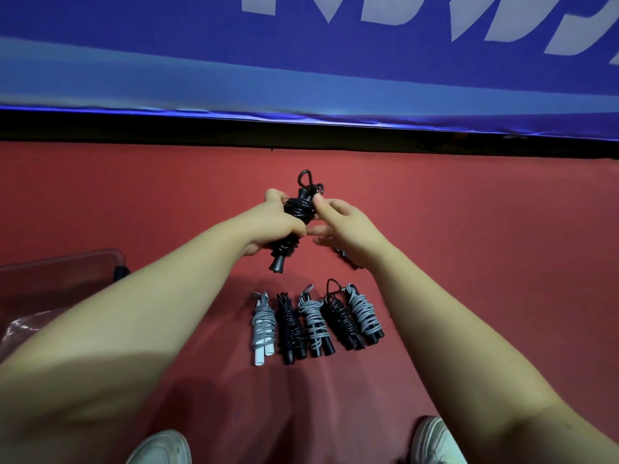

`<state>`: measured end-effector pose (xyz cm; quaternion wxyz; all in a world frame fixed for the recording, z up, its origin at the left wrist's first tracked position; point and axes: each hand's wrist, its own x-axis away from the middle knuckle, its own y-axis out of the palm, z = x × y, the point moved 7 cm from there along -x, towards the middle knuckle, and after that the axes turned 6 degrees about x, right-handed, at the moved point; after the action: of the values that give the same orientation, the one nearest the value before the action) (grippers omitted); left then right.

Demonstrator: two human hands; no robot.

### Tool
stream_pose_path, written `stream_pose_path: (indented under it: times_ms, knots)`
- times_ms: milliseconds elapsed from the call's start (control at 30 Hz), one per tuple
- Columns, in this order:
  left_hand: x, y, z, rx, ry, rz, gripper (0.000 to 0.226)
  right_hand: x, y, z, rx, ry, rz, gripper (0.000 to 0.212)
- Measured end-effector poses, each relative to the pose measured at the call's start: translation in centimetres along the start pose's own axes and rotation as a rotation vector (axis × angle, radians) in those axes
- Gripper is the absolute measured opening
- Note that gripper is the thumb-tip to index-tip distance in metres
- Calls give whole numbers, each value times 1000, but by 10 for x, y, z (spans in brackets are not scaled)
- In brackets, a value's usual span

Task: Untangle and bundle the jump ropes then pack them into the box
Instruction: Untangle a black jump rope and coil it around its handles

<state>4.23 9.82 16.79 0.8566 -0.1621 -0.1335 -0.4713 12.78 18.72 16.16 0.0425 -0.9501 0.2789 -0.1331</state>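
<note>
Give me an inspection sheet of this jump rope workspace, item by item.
Surface: red floor, ropes laid on it.
Job's things: five bundled ropes in a row, three grey, two black; black rope held above them; clear box at the left edge.
Clutter: another dark rope, partly hidden behind the right wrist.
Grippers: left hand grips the black rope; right hand pinches its top end.
Cables: nothing seen.
Surroundings: blue banner with white lettering; white shoes below.

Left hand (pixel 273 226) grips a black bundled jump rope (pixel 296 212) above the red floor (pixel 469 229); right hand (pixel 345 229) pinches its cord.
</note>
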Motion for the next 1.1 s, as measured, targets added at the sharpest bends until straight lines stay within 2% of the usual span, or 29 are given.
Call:
stream_pose_path:
  times_ms: [67,233,367,500,700,900,1100]
  knots:
    - [1,-3,-5,64,-19,-11,55,-2,6,4,-67,14,-49,16]
    - [0,-10,-17,145,-57,-8,43,-5,11,15,-159,112,30,8]
    - [1,-14,-33,150,-101,36,43,-7,22,23,-18,141,57,23]
    - [2,-29,-46,210,-124,98,42,-11,36,24,62,145,54,24]
    - [2,-49,-54,220,-81,180,42,-17,55,21,92,123,42,30]
    - [13,-73,-43,239,11,249,42,-24,72,-6,142,32,24,22]
    - [52,-127,-33,155,33,327,34,-19,127,-44,220,-24,-56,36]
